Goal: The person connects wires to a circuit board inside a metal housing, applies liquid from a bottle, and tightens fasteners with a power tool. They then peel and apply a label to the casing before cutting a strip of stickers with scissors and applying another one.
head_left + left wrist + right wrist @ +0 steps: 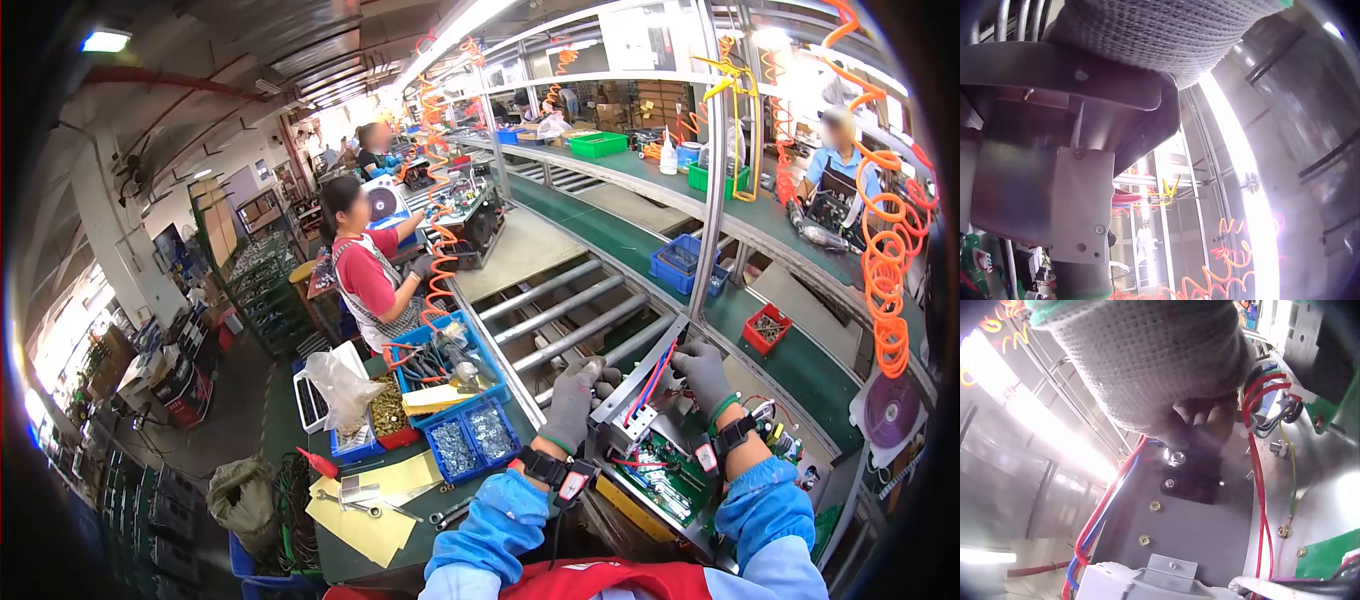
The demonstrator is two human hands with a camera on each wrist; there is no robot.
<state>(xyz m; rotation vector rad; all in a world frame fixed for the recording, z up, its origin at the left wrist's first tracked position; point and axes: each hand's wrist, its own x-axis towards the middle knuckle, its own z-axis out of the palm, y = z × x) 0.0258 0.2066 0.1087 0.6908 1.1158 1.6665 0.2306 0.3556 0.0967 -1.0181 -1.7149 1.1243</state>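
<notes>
A metal chassis [612, 412] sits tilted in front of me, with red and blue wires [655, 383] along its upright panel. My left hand [572, 400], in a grey knit glove, grips the chassis at its left edge; in the left wrist view the glove [1154, 37] lies over a bent metal flange [1072, 75], fingertips hidden. My right hand [703, 375], gloved too, holds the panel's far right end. In the right wrist view its curled fingers [1200, 415] are at the panel [1204, 528], right by a black block [1191, 481] with screws. A green circuit board [672, 478] lies below the hands.
Left of me are blue bins of screws [455, 450], a blue crate of tools [470, 345] and wrenches [350, 503] on yellow paper. Rollers [570, 325] run ahead. A red bin [767, 328] stands right; orange coiled hoses [885, 250] hang there. Other people work nearby.
</notes>
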